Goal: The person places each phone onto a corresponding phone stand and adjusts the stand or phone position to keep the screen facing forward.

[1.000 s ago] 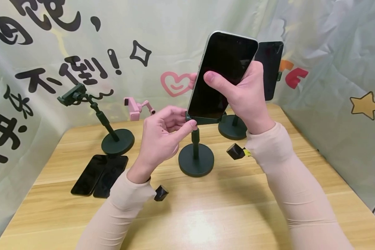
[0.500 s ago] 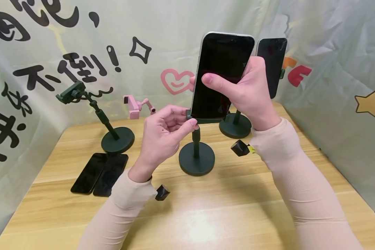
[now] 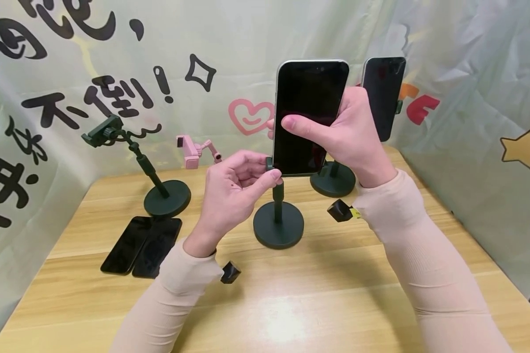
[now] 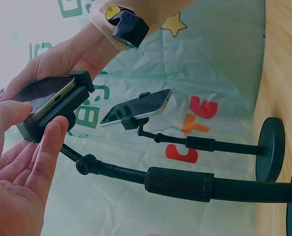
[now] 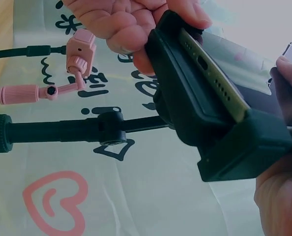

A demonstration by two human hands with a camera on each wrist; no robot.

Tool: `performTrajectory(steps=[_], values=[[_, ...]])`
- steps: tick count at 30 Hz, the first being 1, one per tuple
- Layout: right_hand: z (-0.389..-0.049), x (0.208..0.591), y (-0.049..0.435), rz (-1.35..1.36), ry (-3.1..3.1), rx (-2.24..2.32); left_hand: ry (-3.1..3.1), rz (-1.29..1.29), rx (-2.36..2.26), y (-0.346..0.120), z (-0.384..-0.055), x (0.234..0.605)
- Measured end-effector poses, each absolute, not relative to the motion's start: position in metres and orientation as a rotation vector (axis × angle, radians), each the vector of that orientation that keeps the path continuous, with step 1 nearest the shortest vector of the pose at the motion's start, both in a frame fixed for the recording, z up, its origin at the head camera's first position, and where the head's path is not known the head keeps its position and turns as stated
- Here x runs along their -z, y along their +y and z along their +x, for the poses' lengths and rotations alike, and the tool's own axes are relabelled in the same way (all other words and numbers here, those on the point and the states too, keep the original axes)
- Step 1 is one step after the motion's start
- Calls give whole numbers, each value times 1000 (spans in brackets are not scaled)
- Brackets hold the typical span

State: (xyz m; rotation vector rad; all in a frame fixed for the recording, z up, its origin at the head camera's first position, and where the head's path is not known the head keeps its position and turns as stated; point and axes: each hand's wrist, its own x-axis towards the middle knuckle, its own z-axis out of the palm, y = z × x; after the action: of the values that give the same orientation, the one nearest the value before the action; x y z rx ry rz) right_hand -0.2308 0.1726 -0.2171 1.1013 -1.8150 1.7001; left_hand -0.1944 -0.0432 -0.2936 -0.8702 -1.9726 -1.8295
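My right hand [image 3: 353,137] grips a smartphone [image 3: 311,93] with a dark screen, thumb across its front and fingers behind. The phone stands nearly upright, its lower end between the two side arms of a dark phone stand's clamp [image 5: 244,152]. My left hand [image 3: 231,196] pinches the left side of that clamp, thumb in front by the phone's lower corner. In the left wrist view the phone's port edge lies along the clamp [image 4: 82,98]. The stand's round base [image 3: 278,225] rests on the table below.
Behind on the right, another stand [image 3: 333,180] holds a phone [image 3: 383,98]. A dark stand [image 3: 167,198] with a bare clamp stands at the left, beside a pink stand [image 3: 190,152]. Two dark phones [image 3: 125,245] lie on the wooden table [image 3: 318,304]. A printed curtain hangs behind.
My right hand has lowered the phone and turned it from a rightward lean to nearly upright, bringing its lower end down into the clamp. My left hand keeps its hold on the clamp.
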Motion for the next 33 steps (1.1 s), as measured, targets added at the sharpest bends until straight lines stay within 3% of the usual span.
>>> performTrajectory(steps=[18, 24, 33], values=[[-223, 229, 169, 1123, -1868, -1778, -1965, -899, 1792, -45, -198, 297], [-220, 220, 174, 996, -1898, -1582, -2008, -928, 1782, -46, -196, 295], [-211, 204, 178, 1010, -1685, -1696, -2114, -1084, 1643, -48, -198, 295]])
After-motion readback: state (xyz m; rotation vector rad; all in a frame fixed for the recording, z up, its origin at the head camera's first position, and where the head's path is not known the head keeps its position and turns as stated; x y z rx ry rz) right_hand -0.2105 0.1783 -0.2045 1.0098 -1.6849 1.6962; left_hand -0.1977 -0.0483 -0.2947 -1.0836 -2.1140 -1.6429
